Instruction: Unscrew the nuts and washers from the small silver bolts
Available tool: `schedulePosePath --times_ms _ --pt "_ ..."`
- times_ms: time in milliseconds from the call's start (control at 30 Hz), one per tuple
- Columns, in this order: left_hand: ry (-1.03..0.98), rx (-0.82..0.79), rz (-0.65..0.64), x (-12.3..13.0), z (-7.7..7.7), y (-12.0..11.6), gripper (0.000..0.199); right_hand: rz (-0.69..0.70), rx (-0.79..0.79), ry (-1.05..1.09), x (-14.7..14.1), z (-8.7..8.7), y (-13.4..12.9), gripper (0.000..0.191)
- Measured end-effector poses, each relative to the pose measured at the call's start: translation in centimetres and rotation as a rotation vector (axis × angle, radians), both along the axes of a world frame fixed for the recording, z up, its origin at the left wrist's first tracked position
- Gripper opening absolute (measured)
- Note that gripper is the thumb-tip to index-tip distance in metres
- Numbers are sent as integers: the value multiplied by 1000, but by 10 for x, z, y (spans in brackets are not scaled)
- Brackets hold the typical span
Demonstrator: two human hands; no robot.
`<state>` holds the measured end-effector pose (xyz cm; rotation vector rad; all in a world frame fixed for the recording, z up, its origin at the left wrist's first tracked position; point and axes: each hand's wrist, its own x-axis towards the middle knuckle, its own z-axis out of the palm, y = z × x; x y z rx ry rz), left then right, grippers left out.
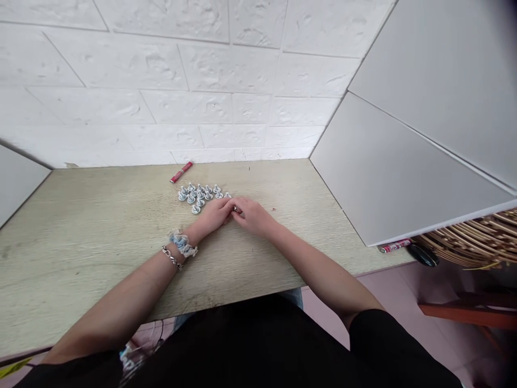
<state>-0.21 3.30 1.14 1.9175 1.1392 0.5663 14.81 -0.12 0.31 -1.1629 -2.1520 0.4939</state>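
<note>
My left hand (217, 213) and my right hand (251, 215) meet over the table, fingertips pinched together. A small shiny metal piece (235, 208) shows between them, mostly covered by the fingers; its exact shape is hidden. Just left of and behind my left hand lies a cluster of silver bolts with washers (201, 194), several of them standing on their wide washers with the shanks up. One of these bolts (196, 209) sits a little nearer to me than the others. On my left wrist are a blue and white scrunchie (183, 243) and a chain bracelet.
A red tube-shaped packet (181, 172) lies behind the bolts near the white brick wall (210, 108). Grey panels (379, 151) border the table (100, 253) at right. A black object (423, 254) and a woven golden item (472, 240) sit beyond its right edge.
</note>
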Motion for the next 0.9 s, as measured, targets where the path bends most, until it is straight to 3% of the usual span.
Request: schedulePosePath --times_ms 200,367,767,900 --pt "-186 -178 17 0 1 2 33 -58 25 53 3 -6 6 6" --pt "-270 -269 55 -1 1 2 30 -84 15 70 4 -7 9 16" --pt "-337 -318 84 -2 -2 4 29 -167 -20 -6 6 -3 8 21" --pt "-339 -315 99 -1 -2 4 25 -223 -102 -98 5 3 4 41"
